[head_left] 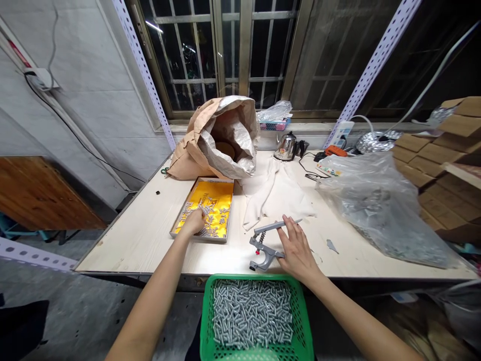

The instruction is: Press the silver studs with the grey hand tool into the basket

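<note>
My left hand [194, 222] reaches into a shallow tray [230, 220] lined with yellow printed material, its fingers closed down among small silvery metal pieces [213, 230]. What sits in those fingertips is hidden. In my right hand [296, 245] are the handles of grey hand pliers [266, 253], with a C-shaped jaw, a coil spring and a small red part. The jaw points left, just above the table's front edge. Below, a green plastic basket [305, 321] is filled with many small silvery cylindrical pieces [251, 313].
A large open paper sack [188, 150] lies behind the tray. White cloth [281, 195] spreads over the table's middle. Further back stands a metal kettle [286, 147]. A clear plastic bag [376, 200] and stacked cardboard boxes [432, 175] occupy the right side.
</note>
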A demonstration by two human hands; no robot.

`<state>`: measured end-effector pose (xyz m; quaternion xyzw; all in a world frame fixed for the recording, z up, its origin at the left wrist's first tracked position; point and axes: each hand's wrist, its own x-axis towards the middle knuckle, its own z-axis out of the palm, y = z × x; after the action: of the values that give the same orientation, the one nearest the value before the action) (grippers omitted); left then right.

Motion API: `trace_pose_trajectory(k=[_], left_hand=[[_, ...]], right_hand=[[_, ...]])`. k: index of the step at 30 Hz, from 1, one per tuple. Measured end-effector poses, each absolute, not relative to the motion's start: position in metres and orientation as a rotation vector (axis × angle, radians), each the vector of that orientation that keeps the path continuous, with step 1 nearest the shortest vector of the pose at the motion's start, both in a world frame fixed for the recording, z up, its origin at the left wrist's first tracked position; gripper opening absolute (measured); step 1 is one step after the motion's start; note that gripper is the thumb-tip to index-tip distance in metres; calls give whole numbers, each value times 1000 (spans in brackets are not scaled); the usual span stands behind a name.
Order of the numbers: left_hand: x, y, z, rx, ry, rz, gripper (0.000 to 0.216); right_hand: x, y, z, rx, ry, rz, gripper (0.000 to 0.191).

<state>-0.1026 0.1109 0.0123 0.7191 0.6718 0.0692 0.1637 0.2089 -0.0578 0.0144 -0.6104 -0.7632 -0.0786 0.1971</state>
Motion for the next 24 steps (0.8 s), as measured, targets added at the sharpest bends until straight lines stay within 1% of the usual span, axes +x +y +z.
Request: trace_pose_trajectory(k=[6,10,12,15,18,21,24], left_hand=[[-99,116,14,1995,1918,279,9],[-85,99,25,1966,1902,467,13],[-71,76,25,1843,1770,632,18],[-45,33,19,1379,1328,823,19],[-24,-2,10,1035,1105,822,29],[-13,-17,6,840,1057,788,34],[-10,-19,6,795,1067,733,35]], right_hand=[[205,-55,13,-1700,-2163,-232,65],[204,-51,12,-1717,-2157,-255,66],[204,-48,12,-1716,-2162,-286,67],[204,-43,13,-1707,-2187,-331,71],[200,-40,16,-1693,-2228,-338,73],[196,-39,18,-1667,-2267,-333,73],[193,-40,18,-1659,-2280,-319,74]])
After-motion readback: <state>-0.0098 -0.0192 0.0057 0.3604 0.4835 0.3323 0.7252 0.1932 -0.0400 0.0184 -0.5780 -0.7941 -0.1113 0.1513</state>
